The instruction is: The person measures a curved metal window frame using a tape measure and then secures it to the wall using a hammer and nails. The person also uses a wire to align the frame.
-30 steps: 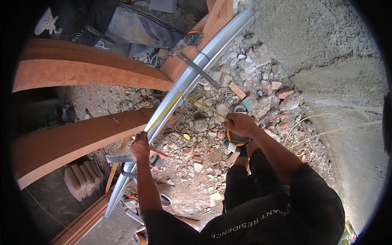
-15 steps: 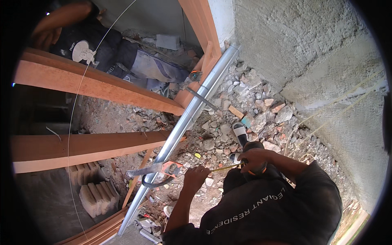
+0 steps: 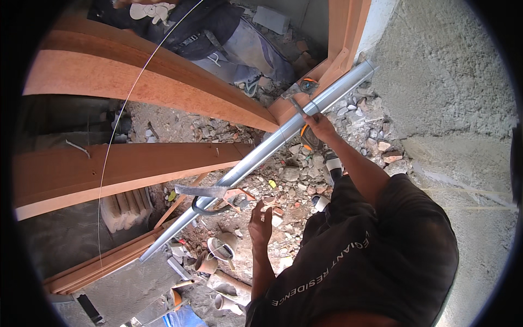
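A long silver metal channel (image 3: 260, 158) runs diagonally across timber beams (image 3: 125, 159). My right hand (image 3: 322, 129) is at its upper part, closed on an orange-and-black tape measure (image 3: 308, 139), with fingers touching the end of a flat metal bar (image 3: 297, 104) that crosses the channel. My left hand (image 3: 260, 223) is open and empty, fingers loosely curled apart, below an orange-handled saw (image 3: 239, 200). The saw and a black curved tool (image 3: 205, 210) rest across the channel. A second small tape measure (image 3: 308, 86) lies on the timber beside the bar.
Rough concrete wall (image 3: 457, 109) rises at right. Broken masonry (image 3: 291, 174) covers the ground, with pipe pieces (image 3: 229, 289) at lower left. Another person's hand (image 3: 124, 3) shows at the top edge near dark bags or cloth (image 3: 201, 30). A thin wire (image 3: 128, 101) hangs across the beams.
My right hand has moved up to the channel with the tape measure. My left hand has let go of the yellow tape, which no longer shows stretched out.
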The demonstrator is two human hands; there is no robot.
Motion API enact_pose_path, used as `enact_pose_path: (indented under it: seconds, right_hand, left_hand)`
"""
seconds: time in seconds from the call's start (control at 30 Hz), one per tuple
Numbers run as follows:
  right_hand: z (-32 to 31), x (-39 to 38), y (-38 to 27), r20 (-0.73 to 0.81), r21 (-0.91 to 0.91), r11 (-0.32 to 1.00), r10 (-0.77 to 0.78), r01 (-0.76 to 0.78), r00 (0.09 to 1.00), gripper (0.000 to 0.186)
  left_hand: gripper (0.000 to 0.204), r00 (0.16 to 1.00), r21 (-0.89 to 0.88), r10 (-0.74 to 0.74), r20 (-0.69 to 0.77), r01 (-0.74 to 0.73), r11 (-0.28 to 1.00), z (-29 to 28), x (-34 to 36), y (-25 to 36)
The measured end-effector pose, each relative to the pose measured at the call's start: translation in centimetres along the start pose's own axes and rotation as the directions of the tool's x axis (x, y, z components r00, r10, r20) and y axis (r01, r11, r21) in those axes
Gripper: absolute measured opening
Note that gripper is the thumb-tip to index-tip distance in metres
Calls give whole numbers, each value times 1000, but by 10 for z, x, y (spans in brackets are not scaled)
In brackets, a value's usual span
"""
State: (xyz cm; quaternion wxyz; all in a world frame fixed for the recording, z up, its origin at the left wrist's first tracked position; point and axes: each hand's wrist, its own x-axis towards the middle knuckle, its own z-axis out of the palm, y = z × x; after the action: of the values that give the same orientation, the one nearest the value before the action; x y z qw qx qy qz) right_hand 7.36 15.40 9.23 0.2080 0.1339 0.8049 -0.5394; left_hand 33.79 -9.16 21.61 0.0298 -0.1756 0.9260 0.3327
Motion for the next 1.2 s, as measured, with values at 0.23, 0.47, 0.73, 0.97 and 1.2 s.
enact_pose_path:
  seconds: [0.23, 0.47, 0.73, 0.97, 1.2]
  right_hand:
    - [99, 135, -19, -316, 22, 991, -117, 131, 942, 72]
    - [142, 145, 19, -463, 63, 983, -125, 173, 878, 47]
    - [89, 157, 22, -319, -242, 969, -37, -44, 947, 48]
    - [30, 45, 46, -251, -64, 996, -82, 68, 964, 36]
    - [141, -67, 37, 387, -179, 940, -204, 290, 899, 31]
  left_hand:
    - [44, 818, -18, -567, 101, 571, 821, 83, -160, -116]
    - [46, 670, 84, -610, 424, 641, 763, 80, -286, -108]
    - [43, 695, -127, -684, 221, 716, 687, 57, -161, -153]
    - [38, 886, -247, -425, 188, 461, 852, 47, -64, -98]
    - [40, 868, -322, -479, 131, 494, 807, 68, -119, -128]
